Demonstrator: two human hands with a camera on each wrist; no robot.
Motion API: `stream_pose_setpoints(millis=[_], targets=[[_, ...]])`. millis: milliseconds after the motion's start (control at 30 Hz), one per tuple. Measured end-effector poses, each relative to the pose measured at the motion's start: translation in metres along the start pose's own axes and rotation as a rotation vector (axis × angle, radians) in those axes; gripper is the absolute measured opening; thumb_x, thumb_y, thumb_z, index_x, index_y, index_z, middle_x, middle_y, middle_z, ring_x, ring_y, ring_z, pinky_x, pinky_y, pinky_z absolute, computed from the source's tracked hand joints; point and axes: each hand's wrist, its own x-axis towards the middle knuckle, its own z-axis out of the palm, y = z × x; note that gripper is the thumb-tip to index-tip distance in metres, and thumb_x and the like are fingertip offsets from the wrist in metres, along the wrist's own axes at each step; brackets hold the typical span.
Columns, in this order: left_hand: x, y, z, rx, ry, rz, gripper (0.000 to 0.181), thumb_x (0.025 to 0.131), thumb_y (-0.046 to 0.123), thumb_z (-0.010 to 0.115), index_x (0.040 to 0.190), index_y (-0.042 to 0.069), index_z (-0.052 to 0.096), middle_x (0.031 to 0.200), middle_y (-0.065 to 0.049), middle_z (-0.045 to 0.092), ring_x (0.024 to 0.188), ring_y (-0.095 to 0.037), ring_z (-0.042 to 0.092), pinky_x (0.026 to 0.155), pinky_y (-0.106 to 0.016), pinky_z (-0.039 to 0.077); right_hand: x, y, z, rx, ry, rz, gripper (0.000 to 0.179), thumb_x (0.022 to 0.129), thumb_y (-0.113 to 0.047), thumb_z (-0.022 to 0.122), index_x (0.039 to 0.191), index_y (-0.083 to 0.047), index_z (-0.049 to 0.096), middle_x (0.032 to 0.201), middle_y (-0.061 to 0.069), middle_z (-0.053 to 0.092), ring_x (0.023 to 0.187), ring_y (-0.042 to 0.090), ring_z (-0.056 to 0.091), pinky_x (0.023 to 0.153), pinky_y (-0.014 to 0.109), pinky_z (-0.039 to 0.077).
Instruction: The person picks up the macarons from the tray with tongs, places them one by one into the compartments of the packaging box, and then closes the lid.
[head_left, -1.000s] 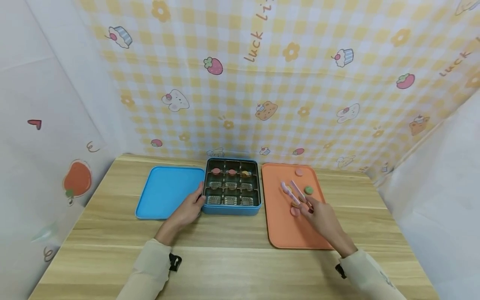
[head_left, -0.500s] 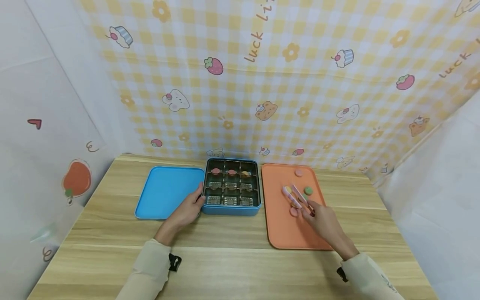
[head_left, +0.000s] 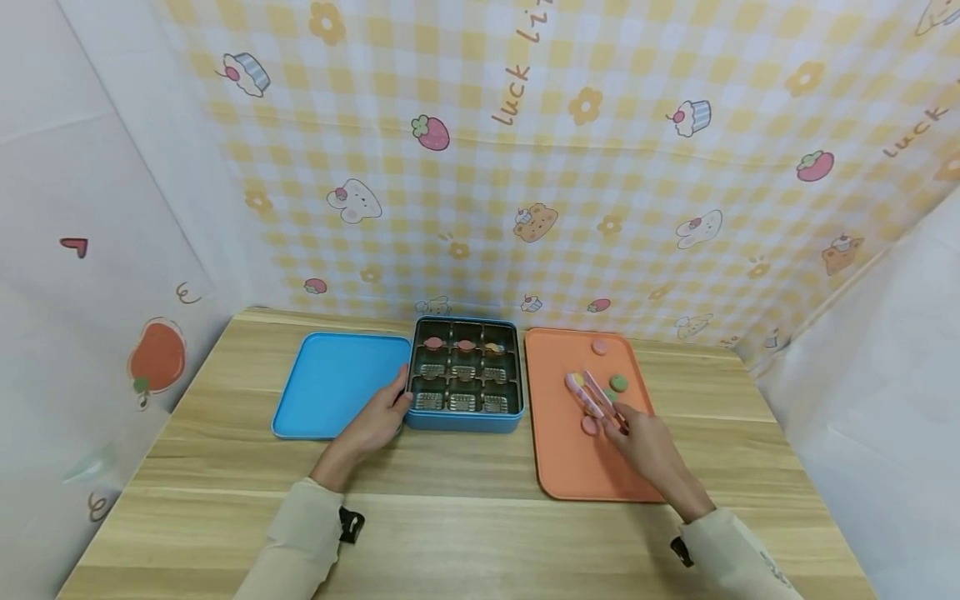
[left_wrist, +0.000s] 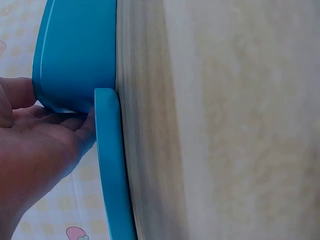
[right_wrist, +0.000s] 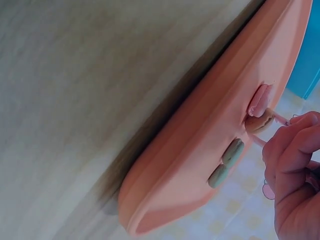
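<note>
My left hand [head_left: 381, 418] holds the front left corner of a blue tin box [head_left: 465, 422]; in the left wrist view the thumb touches its rim and the fingers lie along its side wall. A dark insert divides the box into several compartments; the back row holds two pink macarons [head_left: 433, 342] and a yellow-orange one [head_left: 494, 348]. Above the orange tray [head_left: 558, 467], my right hand [head_left: 647, 446] pinches pale pink tongs [head_left: 584, 397]. Their arms stand apart on either side of a tan macaron [right_wrist: 260, 121], which lies beside a pink macaron [right_wrist: 261, 101]. Whether they touch it, I cannot tell.
Two green macarons [right_wrist: 233, 152] lie side by side on the tray, and another pink one [head_left: 599, 347] is near its back edge. A blue lid [head_left: 341, 383] lies left of the box, close to my left hand. Behind the wooden table [head_left: 465, 542] hangs a checked cloth [head_left: 480, 167].
My right hand has shifted the tongs slightly, and their tips have come lower over the tray's macarons. My left hand and the box have stayed in place.
</note>
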Motion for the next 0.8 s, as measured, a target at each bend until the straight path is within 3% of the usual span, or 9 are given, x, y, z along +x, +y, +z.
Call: stream_pose_setpoints(millis=[400, 667, 733, 800], targets=[[-0.0006, -0.0007, 0.0007, -0.007, -0.002, 0.007, 0.059, 0.110, 0.009, 0.025, 0.156, -0.003, -0.010, 0.164, -0.021, -0.012, 0.151, -0.036, -0.011, 0.122, -0.055, 0.003, -0.0018, -0.0011, 0.0028, 0.021, 0.006, 0.015, 0.024, 0.094, -0.009, 0.065, 0.075, -0.011, 0.052, 0.053, -0.006, 0.037, 0.044, 0.003, 0.030, 0.041, 0.018, 0.024], [-0.0014, -0.0009, 0.0003, -0.014, 0.003, 0.009, 0.059, 0.109, 0.008, 0.024, 0.155, -0.004, -0.010, 0.164, -0.022, -0.011, 0.151, -0.036, -0.011, 0.122, -0.055, 0.003, -0.0042, -0.0072, 0.0053, 0.034, 0.052, -0.029, 0.020, 0.095, -0.009, 0.066, 0.078, -0.009, 0.055, 0.052, -0.008, 0.034, 0.042, 0.000, 0.026, 0.040, 0.017, 0.023], [-0.0012, -0.0008, 0.0003, -0.016, 0.002, 0.008, 0.059, 0.109, 0.008, 0.024, 0.155, -0.003, -0.010, 0.164, -0.022, -0.011, 0.151, -0.036, -0.011, 0.122, -0.055, 0.002, -0.0045, -0.0084, 0.0057, 0.043, 0.058, -0.029, 0.010, 0.095, -0.010, 0.067, 0.088, -0.004, 0.064, 0.051, -0.008, 0.034, 0.042, -0.001, 0.025, 0.040, 0.017, 0.024], [-0.0010, -0.0003, 0.0005, -0.017, 0.005, 0.011, 0.059, 0.109, 0.008, 0.025, 0.155, -0.004, -0.010, 0.164, -0.022, -0.011, 0.151, -0.036, -0.011, 0.122, -0.055, 0.002, -0.0043, -0.0094, 0.0062, 0.044, 0.063, -0.031, 0.016, 0.095, -0.012, 0.067, 0.103, 0.002, 0.069, 0.051, -0.008, 0.035, 0.041, 0.000, 0.025, 0.039, 0.017, 0.024]])
